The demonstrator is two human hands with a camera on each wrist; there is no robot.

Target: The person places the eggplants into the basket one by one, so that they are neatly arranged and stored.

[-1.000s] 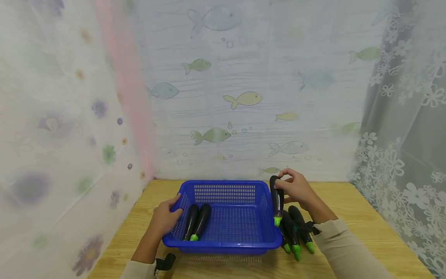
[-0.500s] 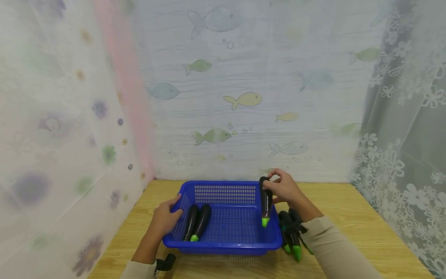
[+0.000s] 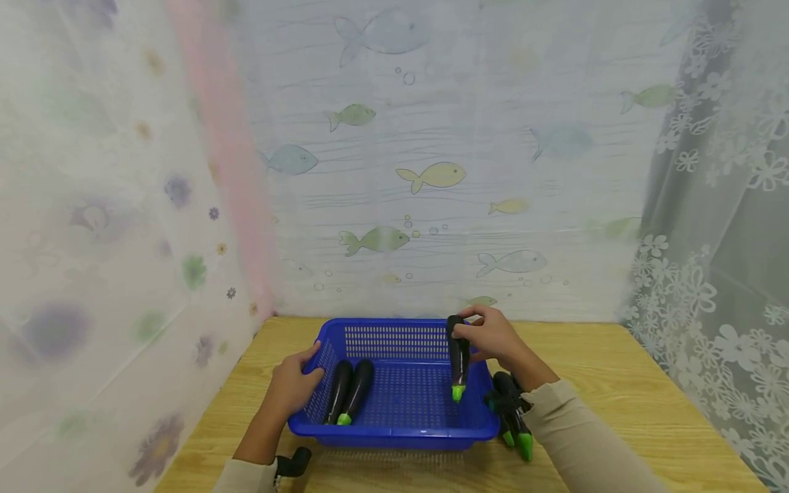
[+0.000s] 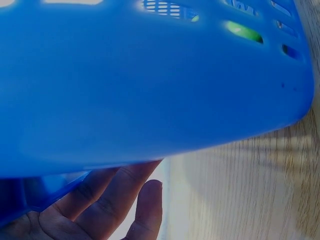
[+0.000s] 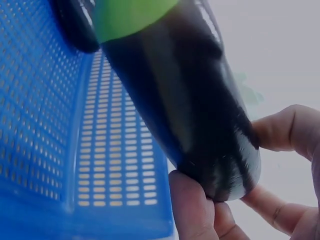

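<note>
A blue plastic basket (image 3: 394, 433) with slotted walls stands on the table. My left hand (image 3: 294, 383) grips its left rim; in the left wrist view fingers (image 4: 112, 200) curl under the rim. My right hand (image 3: 493, 335) pinches an eggplant (image 3: 459, 359) near its rounded dark end. This eggplant hangs over the basket's right side, green stem end down, apart from the basket floor. In the right wrist view, thumb and fingers hold the eggplant (image 5: 185, 100) by its blunt end. Two more eggplants (image 3: 359, 390) lie side by side at the left inside the basket.
Outside the basket's right wall, more eggplants (image 3: 522, 431) lie on the wooden table (image 3: 592, 356), partly hidden by my right wrist and its strap. A fish-patterned curtain (image 3: 431, 205) hangs behind the table, with floral curtains at both sides.
My right hand has carried the eggplant leftward from over the basket's right rim to inside it, slightly lower. The left hand and the basket have stayed put.
</note>
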